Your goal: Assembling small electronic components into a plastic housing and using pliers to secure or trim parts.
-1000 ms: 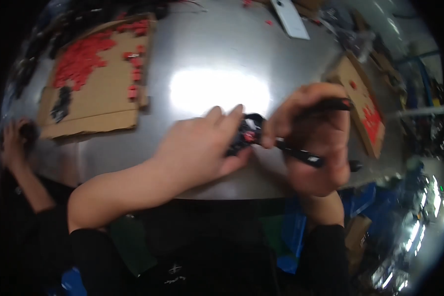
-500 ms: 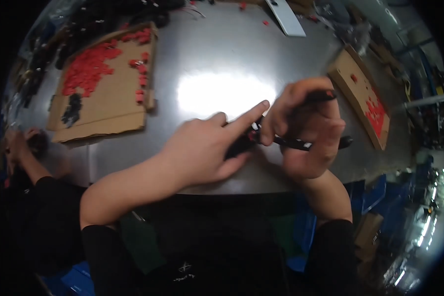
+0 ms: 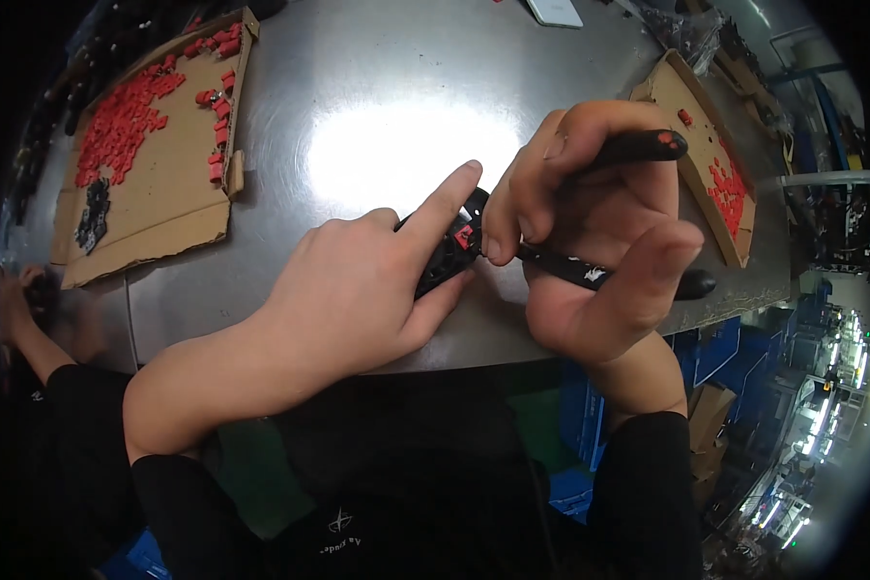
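My left hand [image 3: 353, 266] is closed around a small black plastic part [image 3: 443, 259], its index finger stretched along the top. A small red piece [image 3: 465, 236] sits on that part. My right hand [image 3: 604, 217], palm turned up, holds what look like pliers [image 3: 638, 148] with black handles. The handles are spread apart, one under my curled fingers and the other by the thumb. The tool's front end meets the black part between my hands; my right fingers hide most of its jaws.
On the metal table [image 3: 377, 68], a cardboard tray [image 3: 179, 208] with many red pieces and a black cluster lies left. Another cardboard tray [image 3: 672, 92] with red pieces is at right. A white flat object [image 3: 556, 12] lies at the far edge. A person's hand [image 3: 14, 304] shows at left.
The whole view has shifted, so the trays sit higher and farther left. The tool's handles look wider apart. Both hands keep their holds.
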A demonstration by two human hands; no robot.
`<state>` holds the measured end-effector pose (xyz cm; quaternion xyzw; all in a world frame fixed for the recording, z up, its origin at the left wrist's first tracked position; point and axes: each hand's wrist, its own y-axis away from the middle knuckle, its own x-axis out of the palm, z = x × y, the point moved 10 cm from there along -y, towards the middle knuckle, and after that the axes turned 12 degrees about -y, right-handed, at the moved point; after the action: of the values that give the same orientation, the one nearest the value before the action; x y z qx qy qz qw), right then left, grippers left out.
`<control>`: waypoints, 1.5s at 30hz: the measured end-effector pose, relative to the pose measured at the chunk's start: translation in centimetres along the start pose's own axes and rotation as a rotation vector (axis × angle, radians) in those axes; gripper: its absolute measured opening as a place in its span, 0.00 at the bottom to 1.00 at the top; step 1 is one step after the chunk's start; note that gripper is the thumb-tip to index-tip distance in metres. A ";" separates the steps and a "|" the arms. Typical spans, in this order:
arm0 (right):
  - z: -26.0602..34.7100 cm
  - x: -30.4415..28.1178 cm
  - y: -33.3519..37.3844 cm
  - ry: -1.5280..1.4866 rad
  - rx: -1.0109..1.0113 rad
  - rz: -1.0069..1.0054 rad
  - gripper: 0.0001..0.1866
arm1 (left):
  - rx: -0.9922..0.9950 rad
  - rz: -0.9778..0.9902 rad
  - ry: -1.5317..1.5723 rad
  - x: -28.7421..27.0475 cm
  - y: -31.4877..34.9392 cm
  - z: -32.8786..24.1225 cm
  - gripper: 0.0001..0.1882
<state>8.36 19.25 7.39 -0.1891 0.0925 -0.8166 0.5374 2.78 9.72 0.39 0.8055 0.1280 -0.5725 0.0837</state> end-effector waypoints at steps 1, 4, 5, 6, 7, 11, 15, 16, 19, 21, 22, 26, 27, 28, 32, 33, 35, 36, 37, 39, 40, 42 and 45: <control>0.1 0.0 -0.1 0.002 -0.001 0.002 0.43 | 0.007 -0.016 0.015 0.0 0.0 0.0 0.42; 0.0 0.0 -0.4 0.043 0.002 0.008 0.45 | 0.005 -0.035 0.015 -0.2 0.1 0.0 0.42; 0.0 0.0 -0.4 0.007 0.019 0.019 0.46 | -0.002 -0.038 0.004 -0.2 0.1 0.0 0.42; -0.1 -0.1 -0.4 -0.028 0.037 0.031 0.46 | -0.001 -0.039 0.004 -0.3 0.2 -0.1 0.42; -0.3 -0.4 -0.5 -0.029 0.049 0.055 0.47 | -0.012 -0.034 -0.021 -0.3 0.3 0.0 0.42; -0.3 -1.1 -0.8 -0.291 -0.012 0.083 0.45 | -0.035 0.009 -0.043 -0.1 0.3 0.2 0.42; 0.3 -2.3 -0.9 -0.474 -0.042 0.055 0.43 | -0.041 0.027 -0.032 -0.4 0.5 -0.1 0.42; 0.2 -2.4 -0.9 -0.440 -0.024 0.030 0.43 | -0.032 0.025 -0.036 -0.3 0.5 -0.2 0.42; -0.1 -1.0 -0.3 -0.400 -0.006 0.048 0.43 | -0.052 0.048 -0.035 -0.1 0.7 -0.1 0.38; 0.3 -0.4 -0.3 -0.218 0.040 0.028 0.43 | -0.086 0.072 -0.030 0.1 0.7 0.3 0.35; 0.2 -0.4 -0.1 -0.033 0.079 0.008 0.43 | -0.084 0.074 -0.029 0.2 0.7 0.3 0.35; 0.2 -0.3 0.2 -0.009 0.077 -0.075 0.44 | -0.077 0.074 -0.023 0.3 0.3 0.4 0.36; 0.2 -0.2 0.1 -0.020 0.091 -0.089 0.44 | -0.082 0.075 -0.024 0.2 0.2 0.5 0.36; 0.1 -0.1 -0.1 -0.033 0.103 -0.101 0.44 | -0.091 0.083 -0.018 0.0 0.2 0.8 0.38; 0.6 -0.1 -0.6 -0.287 -0.021 -0.006 0.41 | -0.026 0.009 0.002 -1.7 0.8 0.7 0.41; 1.3 -1.1 -0.8 -0.339 -0.066 0.053 0.39 | -0.003 0.060 -0.005 -1.5 0.5 0.2 0.41; -0.2 -3.4 -2.8 -0.619 -0.108 0.133 0.37 | 0.073 0.088 0.019 -0.6 0.4 0.2 0.42; -1.4 -4.8 -3.9 -0.719 -0.022 0.123 0.37 | 0.062 0.086 0.076 -0.6 0.5 0.7 0.42; -2.6 -6.9 -4.9 -0.827 0.035 0.082 0.36 | 0.069 0.077 0.139 -0.9 0.4 0.8 0.43; -5.8 -11.3 -5.9 -0.997 0.120 -0.040 0.35 | 0.091 -0.087 0.321 -2.8 0.0 1.5 0.44; -7.7 -13.2 -5.9 -1.071 0.148 -0.125 0.35 | 0.013 -0.060 0.426 -3.2 -0.3 2.8 0.43; -10.5 -15.8 -5.8 -1.022 0.151 -0.308 0.33 | -0.241 -0.078 0.519 -5.1 0.2 6.9 0.40; -11.5 -15.8 -5.9 -1.005 0.165 -0.385 0.32 | -0.301 -0.453 0.772 -10.2 1.8 15.8 0.37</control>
<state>4.25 35.42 -4.32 -0.5268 -0.2764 -0.7139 0.3694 -14.12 2.48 4.72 0.8903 0.4036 -0.2101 0.0188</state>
